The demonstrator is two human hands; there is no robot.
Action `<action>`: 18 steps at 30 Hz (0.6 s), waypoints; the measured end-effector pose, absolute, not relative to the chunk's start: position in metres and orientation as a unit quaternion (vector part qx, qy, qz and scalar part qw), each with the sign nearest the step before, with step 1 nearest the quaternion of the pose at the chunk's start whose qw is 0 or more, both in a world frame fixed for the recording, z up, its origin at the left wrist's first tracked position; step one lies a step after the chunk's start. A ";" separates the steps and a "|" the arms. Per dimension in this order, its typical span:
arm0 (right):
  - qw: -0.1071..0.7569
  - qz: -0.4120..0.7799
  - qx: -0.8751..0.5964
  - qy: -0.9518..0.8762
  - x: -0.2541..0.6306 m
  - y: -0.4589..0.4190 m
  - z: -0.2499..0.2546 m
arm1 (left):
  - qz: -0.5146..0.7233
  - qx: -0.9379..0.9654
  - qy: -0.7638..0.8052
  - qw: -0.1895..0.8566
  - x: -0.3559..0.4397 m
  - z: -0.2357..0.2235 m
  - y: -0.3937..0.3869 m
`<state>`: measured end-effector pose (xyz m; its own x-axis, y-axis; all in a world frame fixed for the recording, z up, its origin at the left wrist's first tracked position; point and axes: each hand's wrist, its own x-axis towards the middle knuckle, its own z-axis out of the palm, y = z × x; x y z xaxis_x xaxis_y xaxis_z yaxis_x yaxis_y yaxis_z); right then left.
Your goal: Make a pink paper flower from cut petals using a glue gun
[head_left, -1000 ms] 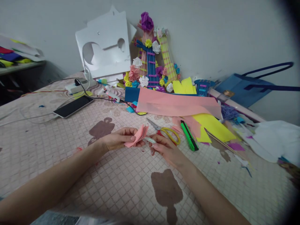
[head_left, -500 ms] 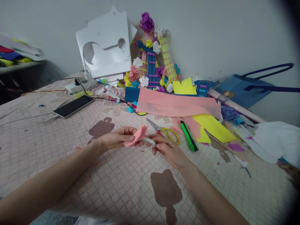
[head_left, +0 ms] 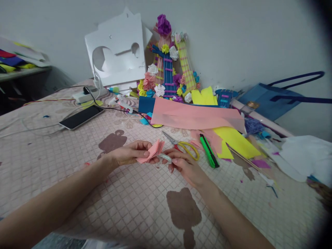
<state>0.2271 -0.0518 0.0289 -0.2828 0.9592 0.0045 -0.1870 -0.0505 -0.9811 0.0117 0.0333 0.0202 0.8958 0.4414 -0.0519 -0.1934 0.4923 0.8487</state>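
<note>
My left hand (head_left: 127, 152) is closed on a small folded stack of pink paper (head_left: 154, 152), thumb on top, the layers fanning at the upper right edge. Between the fingertips of my right hand (head_left: 187, 166) is one end of a pale, whitish curved strip (head_left: 165, 157); its other end reaches the pink paper. What the strip is made of I cannot make out. Just beyond my right hand lie scissors with yellow and red handles (head_left: 188, 148). A green utility knife (head_left: 209, 150) rests to their right.
Pink sheets (head_left: 194, 114) and yellow paper (head_left: 237, 141) lie behind the knife. At the left are a phone (head_left: 81, 117) and a white power strip (head_left: 85, 95); a corded glue gun (head_left: 124, 104) is behind. Flower-decorated paper guitars (head_left: 168, 76) lean on the wall, near a blue bag (head_left: 269, 100).
Both hands stay in nearly the same place, with the same grip on the pink paper and the strip. The strip's curve looks slightly flatter.
</note>
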 end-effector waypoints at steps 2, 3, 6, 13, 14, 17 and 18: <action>0.468 0.627 -0.366 -0.503 0.228 -0.052 0.029 | 0.193 0.459 0.128 0.858 0.012 0.020 0.033; 0.468 0.636 -0.357 -0.499 0.229 -0.052 0.029 | 0.195 0.454 0.120 0.861 0.012 0.020 0.033; 0.452 0.661 -0.326 -0.502 0.232 -0.053 0.029 | 0.206 0.428 0.096 0.875 0.012 0.019 0.033; 0.450 0.672 -0.296 -0.509 0.231 -0.052 0.028 | 0.207 0.417 0.080 0.881 0.013 0.018 0.031; 0.452 0.673 -0.301 -0.502 0.230 -0.052 0.028 | 0.202 0.427 0.083 0.878 0.013 0.018 0.031; 0.458 0.667 -0.329 -0.487 0.229 -0.051 0.027 | 0.196 0.451 0.106 0.864 0.014 0.019 0.032; 0.460 0.662 -0.340 -0.485 0.230 -0.051 0.027 | 0.197 0.456 0.114 0.860 0.014 0.020 0.032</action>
<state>0.2298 -0.0508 0.0267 -0.3459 0.9383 -0.0046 -0.2784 -0.1073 -0.9544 0.0139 0.0321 0.0203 0.8962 0.4433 -0.0170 -0.2344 0.5057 0.8303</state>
